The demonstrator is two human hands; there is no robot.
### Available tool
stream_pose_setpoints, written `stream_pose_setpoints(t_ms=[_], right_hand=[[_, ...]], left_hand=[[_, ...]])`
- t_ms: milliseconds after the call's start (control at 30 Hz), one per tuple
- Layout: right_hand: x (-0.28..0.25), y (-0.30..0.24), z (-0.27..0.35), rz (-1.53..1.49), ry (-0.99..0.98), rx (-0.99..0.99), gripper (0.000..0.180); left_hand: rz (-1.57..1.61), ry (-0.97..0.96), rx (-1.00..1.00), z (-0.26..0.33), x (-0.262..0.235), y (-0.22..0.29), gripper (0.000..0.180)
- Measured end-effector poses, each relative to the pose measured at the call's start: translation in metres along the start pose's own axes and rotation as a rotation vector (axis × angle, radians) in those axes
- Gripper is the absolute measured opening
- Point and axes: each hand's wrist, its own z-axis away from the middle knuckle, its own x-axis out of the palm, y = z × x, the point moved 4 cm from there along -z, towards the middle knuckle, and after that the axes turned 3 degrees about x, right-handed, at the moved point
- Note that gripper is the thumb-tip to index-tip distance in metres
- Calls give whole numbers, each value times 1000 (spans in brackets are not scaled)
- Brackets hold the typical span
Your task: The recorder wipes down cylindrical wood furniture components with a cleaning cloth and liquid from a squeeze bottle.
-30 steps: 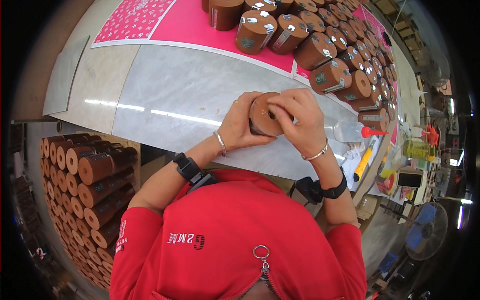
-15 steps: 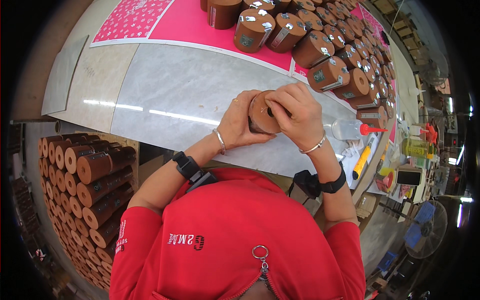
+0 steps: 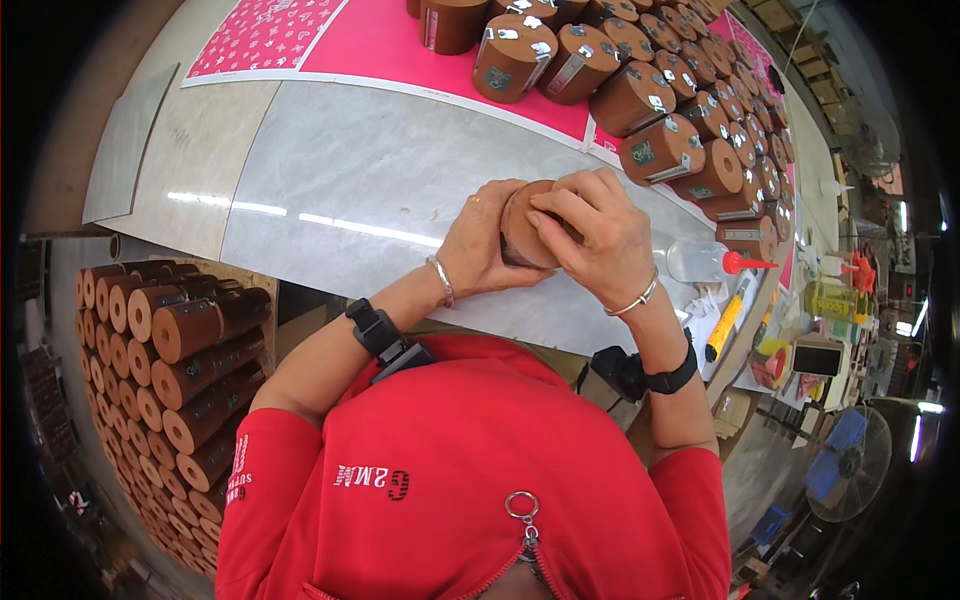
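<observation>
My left hand [image 3: 474, 240] wraps round a short brown cylinder [image 3: 521, 225] and holds it above the grey tabletop, its round end face turned up toward me. On that face, near the middle, my right hand [image 3: 606, 238] has its thumb and fingers closed together. Whatever lies between those fingertips, if anything, is too small or hidden to name. The fingers also cover the centre of the face.
Rows of similar brown cylinders [image 3: 640, 100] stand on a pink sheet [image 3: 380, 45] at the far right. Right of my hands lie a clear squeeze bottle with a red nozzle [image 3: 700, 262] and a yellow cutter [image 3: 724, 328]. Longer brown cylinders [image 3: 190, 333] are stacked at left.
My right fingers have shifted across the end face, now covering the dark central hole that showed before. The left hand keeps its hold on the cylinder.
</observation>
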Motion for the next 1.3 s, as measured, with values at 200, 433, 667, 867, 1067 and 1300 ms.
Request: stream_pose_setpoints(t_ms=[200,433,667,867,1067,1300], right_hand=[[4,11,-2,-29,50,87,9],[-2,5,13,-259,0,180,9],[-27,14,45,-400,-115,173,4],[-20,31,77,-327,227,358,9],[-49,65,166,-53,309,558,16],[-89,131,234,252,459,953,19]], left_hand=[[-4,13,20,-3,-3,4,88],[-19,94,103,-2,-4,4,84],[7,61,64,-3,-1,5,86],[38,-46,-16,0,3,-4,86],[12,-67,-72,1,2,4,86],[-99,-142,-195,10,2,-16,83]])
